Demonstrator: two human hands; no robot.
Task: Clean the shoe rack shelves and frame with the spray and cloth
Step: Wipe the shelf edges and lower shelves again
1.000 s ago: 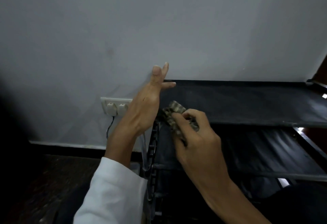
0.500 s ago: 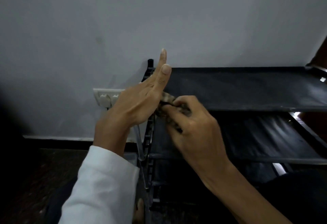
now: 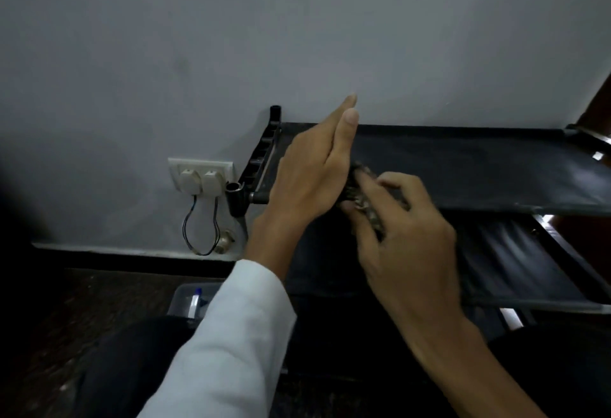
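Observation:
A black shoe rack (image 3: pixel 479 169) with fabric shelves stands against the grey wall. Its left frame post (image 3: pixel 236 199) and side rail show beside my left hand. My left hand (image 3: pixel 310 173) is held edge-on over the top shelf's front left, fingers straight and pointing up, touching the cloth with its palm side. A small patterned cloth (image 3: pixel 367 206) is bunched between both hands at the shelf's front edge. My right hand (image 3: pixel 406 242) grips that cloth with curled fingers. No spray bottle is visible.
A white wall socket (image 3: pixel 200 176) with two plugs and dangling wires sits left of the rack. A clear plastic box (image 3: pixel 190 298) lies on the dark floor below it. A lower shelf (image 3: pixel 529 262) sits under the top one.
Both hands and the cloth have shifted right along the top shelf's front edge, uncovering the rack's left corner post. The view has dropped slightly.

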